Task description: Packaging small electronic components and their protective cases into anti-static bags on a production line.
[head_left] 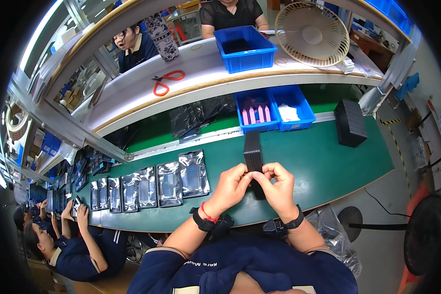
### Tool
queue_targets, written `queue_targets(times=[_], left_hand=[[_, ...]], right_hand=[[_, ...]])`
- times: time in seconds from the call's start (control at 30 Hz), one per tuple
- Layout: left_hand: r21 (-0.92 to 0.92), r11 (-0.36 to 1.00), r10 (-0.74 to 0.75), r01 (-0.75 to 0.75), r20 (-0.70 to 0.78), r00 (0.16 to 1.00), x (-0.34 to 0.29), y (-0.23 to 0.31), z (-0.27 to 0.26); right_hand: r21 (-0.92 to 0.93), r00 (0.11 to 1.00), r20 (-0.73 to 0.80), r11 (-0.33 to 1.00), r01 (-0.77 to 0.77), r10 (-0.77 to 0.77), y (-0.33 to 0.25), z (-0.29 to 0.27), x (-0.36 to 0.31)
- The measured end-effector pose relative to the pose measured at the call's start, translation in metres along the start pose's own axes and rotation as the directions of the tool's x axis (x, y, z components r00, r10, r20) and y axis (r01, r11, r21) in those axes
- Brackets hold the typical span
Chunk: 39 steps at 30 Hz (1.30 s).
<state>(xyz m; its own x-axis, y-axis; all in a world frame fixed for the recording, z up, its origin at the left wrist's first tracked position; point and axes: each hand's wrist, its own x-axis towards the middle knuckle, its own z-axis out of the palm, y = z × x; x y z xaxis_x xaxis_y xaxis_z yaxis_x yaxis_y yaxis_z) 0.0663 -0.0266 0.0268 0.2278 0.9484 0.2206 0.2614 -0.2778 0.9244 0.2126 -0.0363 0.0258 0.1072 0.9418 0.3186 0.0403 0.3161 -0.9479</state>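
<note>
At the middle of the green workbench (304, 161), a black ribbed block (253, 152), like a stack of thin flat pieces, stands in front of me. My left hand (230, 183) and my right hand (278, 186) meet at its near end, thumb tips together and fingers curled in a pinch. A dark shape shows just below the thumbs; the fingers hide whether it is a separate piece. To the left, several shiny dark pouches (169, 183) with flat rectangular contents lie in a row. A similar black ribbed block (350, 123) stands at the far right.
Behind the bench, blue bins hold pink pieces (256, 113) and white pieces (289, 113). The shelf above carries red-handled scissors (167, 82), a blue bin (245, 49) and a fan (312, 34). Co-workers sit at left and opposite. A black floor fan (427, 234) stands at right.
</note>
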Motion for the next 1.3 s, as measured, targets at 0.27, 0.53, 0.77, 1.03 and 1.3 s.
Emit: queue_targets(times=[0.27,0.53,0.77,1.03,1.3], left_hand=[[-0.233,0.959,-0.133,0.162,0.134,0.982,-0.013,-0.001,-0.020],[0.169,0.924,-0.331,0.343,-0.096,0.939,0.004,-0.030,-0.040],[-0.081,0.997,-0.007,0.017,0.126,0.992,0.029,-0.007,0.026],[-0.303,0.948,-0.103,0.102,0.010,0.995,0.040,-0.011,0.053],[0.064,0.998,-0.034,0.017,0.268,0.963,0.059,-0.014,0.081]], right_hand=[[-0.016,0.999,0.046,1.000,-0.009,0.010,0.007,0.011,0.002],[0.292,0.976,-0.026,0.936,-0.198,0.214,0.021,-0.045,0.024],[-0.052,0.985,-0.012,0.983,-0.174,0.174,0.019,-0.041,0.013],[0.089,0.959,-0.191,0.977,-0.195,0.209,0.034,-0.091,0.014],[-0.151,0.973,-0.173,0.972,-0.179,0.152,0.030,-0.104,0.013]])
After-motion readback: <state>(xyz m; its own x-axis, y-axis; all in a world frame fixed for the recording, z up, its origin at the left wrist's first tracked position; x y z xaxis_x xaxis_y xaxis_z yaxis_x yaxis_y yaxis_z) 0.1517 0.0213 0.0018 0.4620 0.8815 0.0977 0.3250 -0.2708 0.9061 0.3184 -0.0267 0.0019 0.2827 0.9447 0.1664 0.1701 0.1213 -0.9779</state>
